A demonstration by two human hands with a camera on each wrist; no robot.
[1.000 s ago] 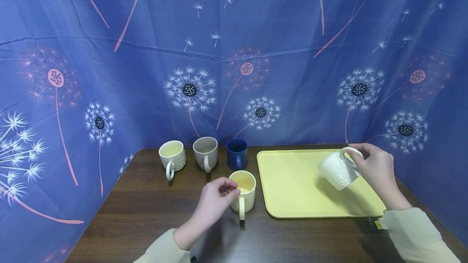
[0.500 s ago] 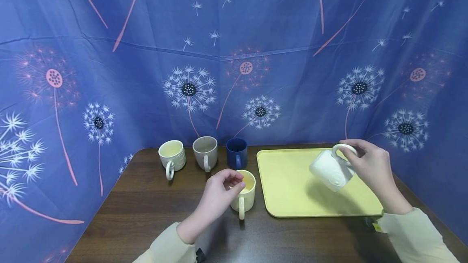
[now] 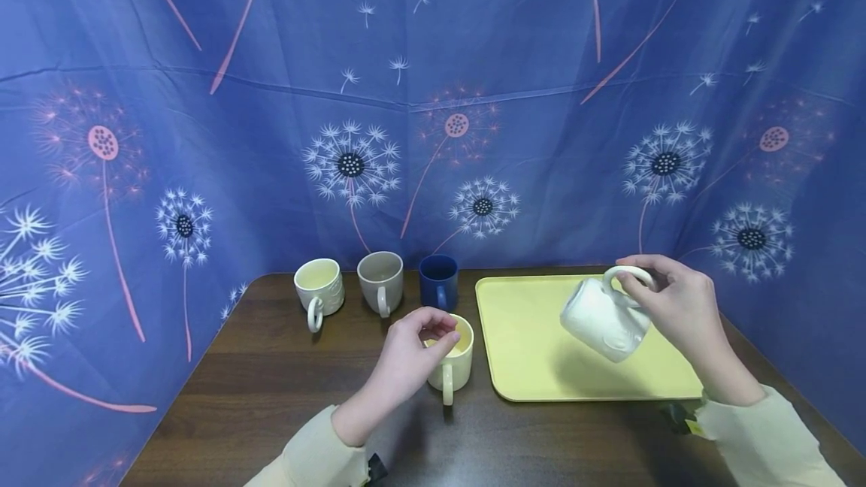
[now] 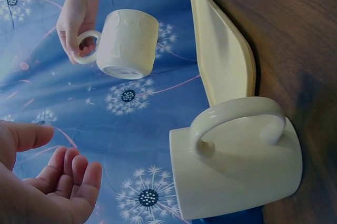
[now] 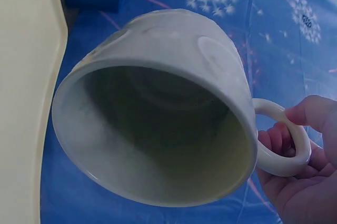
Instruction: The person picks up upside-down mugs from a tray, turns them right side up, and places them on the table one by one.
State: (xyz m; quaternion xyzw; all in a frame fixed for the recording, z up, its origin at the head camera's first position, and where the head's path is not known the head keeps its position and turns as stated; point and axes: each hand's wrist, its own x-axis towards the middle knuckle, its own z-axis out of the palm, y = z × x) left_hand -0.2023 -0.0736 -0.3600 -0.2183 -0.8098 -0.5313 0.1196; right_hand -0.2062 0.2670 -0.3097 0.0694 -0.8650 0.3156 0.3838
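My right hand (image 3: 676,310) grips the handle of a white mug (image 3: 604,325) with a raised pattern, holding it above the yellow tray (image 3: 521,367). The mug is tipped on its side, base toward the left; the right wrist view looks into its bare inside (image 5: 174,145). My left hand (image 3: 411,358) hovers at the rim of a cream mug (image 3: 458,376), covering part of its mouth in the head view. The left wrist view shows those fingers (image 4: 68,182) loosely bent, thumb apart, holding nothing. This cream mug (image 4: 237,166) stands upright on the table, handle toward me.
Behind the cream mug stand three upright mugs in a row: a white patterned mug (image 3: 323,295), a grey mug (image 3: 380,284) and a dark blue mug (image 3: 438,288). Just beyond the brown wooden table (image 3: 291,374) hangs a blue dandelion-print cloth (image 3: 541,171).
My right hand has carried the tilted white mug leftward over the tray, its base tipping further up. My left hand has shifted slightly right and up over the cream mug.
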